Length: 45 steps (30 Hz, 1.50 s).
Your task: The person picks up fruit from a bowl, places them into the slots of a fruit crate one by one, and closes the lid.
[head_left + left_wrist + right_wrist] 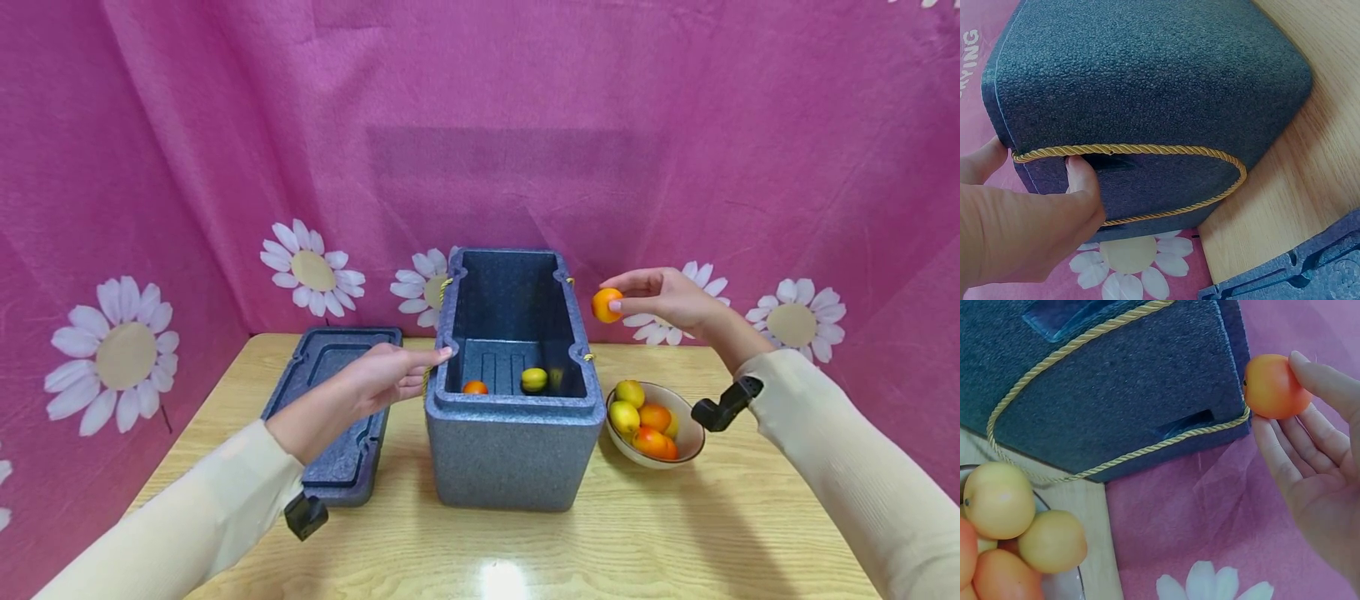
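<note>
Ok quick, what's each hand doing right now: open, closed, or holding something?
Left hand: closed, gripping the gray box by its left side.
Right hand: closed, holding an orange fruit up in the air.

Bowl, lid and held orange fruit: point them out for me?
Bowl [687, 438], head view, inner wall.
Lid [342, 450], head view, flat panel, near end.
Held orange fruit [1275, 387], right wrist view, visible side.

A tabletop set-up, room type unclear: wood-grain table [405, 542] against pink daisy-print cloth [517, 167] hangings.
</note>
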Tool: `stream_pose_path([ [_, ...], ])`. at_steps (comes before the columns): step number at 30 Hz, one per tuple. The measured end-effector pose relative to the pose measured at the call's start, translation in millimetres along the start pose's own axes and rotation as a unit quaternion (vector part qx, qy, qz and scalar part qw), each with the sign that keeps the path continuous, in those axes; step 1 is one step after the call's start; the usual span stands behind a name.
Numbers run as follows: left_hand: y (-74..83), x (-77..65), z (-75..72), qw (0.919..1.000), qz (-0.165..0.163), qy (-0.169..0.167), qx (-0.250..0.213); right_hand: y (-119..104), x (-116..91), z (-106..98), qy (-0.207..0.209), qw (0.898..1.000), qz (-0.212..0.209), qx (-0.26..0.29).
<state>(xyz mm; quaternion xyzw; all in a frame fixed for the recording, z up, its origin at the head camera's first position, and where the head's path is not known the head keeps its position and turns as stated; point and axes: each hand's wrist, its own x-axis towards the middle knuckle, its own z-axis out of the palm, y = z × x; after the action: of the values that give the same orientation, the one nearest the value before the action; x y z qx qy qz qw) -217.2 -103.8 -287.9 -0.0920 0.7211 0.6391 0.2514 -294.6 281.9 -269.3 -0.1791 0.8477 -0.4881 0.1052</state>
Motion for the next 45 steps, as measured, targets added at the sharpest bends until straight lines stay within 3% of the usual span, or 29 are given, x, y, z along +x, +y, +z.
stream_pose_path([
  [10, -1.8, 0.8, -1.1, 0.9997, 0.012, -0.015, 0.014, -15, 6, 0, 0.014, 0.999, 0.006, -0.033],
  [22, -1.3, -1.1, -1.8, 0.9996, 0.017, -0.017, 0.015, -27, 15, -2, -0.012, 1.0, -0.006, -0.015],
  [45, -1.0, -0.1, -0.3, 1.0, 0.004, -0.004, 0.005, -47, 33, 2, -0.083, 0.995, -0.028, -0.038],
])
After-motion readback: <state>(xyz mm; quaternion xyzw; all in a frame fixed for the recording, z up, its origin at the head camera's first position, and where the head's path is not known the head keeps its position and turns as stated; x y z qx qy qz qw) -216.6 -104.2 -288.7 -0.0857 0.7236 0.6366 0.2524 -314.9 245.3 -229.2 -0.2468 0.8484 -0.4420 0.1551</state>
